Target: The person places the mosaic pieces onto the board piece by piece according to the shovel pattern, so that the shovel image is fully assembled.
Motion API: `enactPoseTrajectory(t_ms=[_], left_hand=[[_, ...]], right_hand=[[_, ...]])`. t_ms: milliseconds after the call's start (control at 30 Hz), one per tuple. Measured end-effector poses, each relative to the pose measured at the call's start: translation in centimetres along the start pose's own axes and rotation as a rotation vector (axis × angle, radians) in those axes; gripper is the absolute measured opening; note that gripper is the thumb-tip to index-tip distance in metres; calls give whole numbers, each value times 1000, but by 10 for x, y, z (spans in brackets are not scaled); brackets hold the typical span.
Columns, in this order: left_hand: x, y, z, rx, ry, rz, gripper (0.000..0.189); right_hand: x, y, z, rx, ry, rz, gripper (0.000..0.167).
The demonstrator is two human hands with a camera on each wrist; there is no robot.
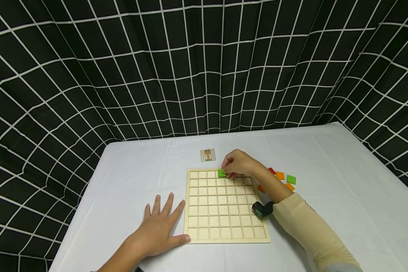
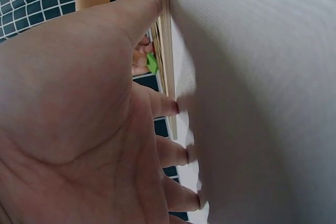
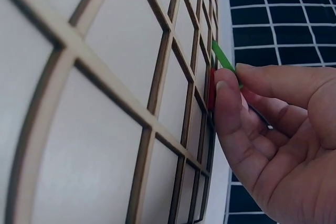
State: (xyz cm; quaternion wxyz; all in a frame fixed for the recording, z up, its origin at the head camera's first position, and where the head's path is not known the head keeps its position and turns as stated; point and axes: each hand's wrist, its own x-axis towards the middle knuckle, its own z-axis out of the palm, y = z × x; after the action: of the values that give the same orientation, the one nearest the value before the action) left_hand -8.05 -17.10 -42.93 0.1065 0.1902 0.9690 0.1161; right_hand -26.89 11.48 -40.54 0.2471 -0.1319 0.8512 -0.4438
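Note:
A light wooden grid board [image 1: 226,206] lies on the table. At its far row my right hand [image 1: 239,163] pinches a green square tile [image 1: 221,173] between thumb and fingertips. In the right wrist view the green tile [image 3: 222,56] is tilted against the grid, with a red tile [image 3: 212,90] just beside it, partly covered by the fingers. My left hand [image 1: 161,228] lies spread on the cloth at the board's left, its thumb touching the near left corner. The left wrist view shows that thumb [image 2: 142,9] against the board's edge.
A small pattern card [image 1: 208,155] lies beyond the board. Right of the board are several loose tiles, among them a green one [image 1: 291,179], an orange one [image 1: 280,175] and a red one [image 1: 271,171], partly behind the right forearm. A black grid-lined curtain [image 1: 210,75] surrounds the white table.

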Motion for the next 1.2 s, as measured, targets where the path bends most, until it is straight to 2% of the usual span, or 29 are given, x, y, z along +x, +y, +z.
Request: enactPoseTrajectory(t_ms=[533, 700, 933, 1200], left_hand=[[-1, 2, -2, -7, -10, -3, 101], [-1, 2, -2, -8, -10, -4, 100], [-1, 2, -2, -5, -12, -3, 99], [0, 1, 0, 5, -3, 2, 99]], right_hand=[[4, -6, 5, -22, -1, 11, 5], [4, -5, 7, -78, 18, -28, 4], [2, -6, 10, -165, 43, -92, 12], [1, -7, 13, -292, 73, -165, 10]])
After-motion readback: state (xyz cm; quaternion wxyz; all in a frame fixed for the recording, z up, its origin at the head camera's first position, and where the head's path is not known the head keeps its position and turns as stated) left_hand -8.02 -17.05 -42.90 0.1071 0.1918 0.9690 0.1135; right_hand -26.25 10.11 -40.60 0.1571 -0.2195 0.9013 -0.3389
